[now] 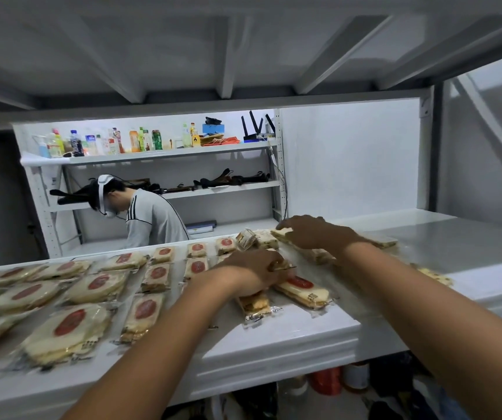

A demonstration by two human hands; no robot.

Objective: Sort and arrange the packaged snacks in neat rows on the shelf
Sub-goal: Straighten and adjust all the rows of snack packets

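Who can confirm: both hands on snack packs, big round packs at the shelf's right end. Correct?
No. The head view shows the round packs at the left end of the shelf. The rest holds: left hand and right hand both touch rectangular packs.

A person (149,219) in grey bends beside a far rack (243,187); bottles (107,142) and a router (257,128) stand along its top.

The white shelf (304,334) ran from the lower left to the right edge of the frame. Round flat packets (67,331) with red labels lay in rows at the left. Smaller rectangular packets (156,275) lay in rows at the centre. 1 long packet (302,291) lay angled right of centre. Loose packets (252,239) were heaped behind it.
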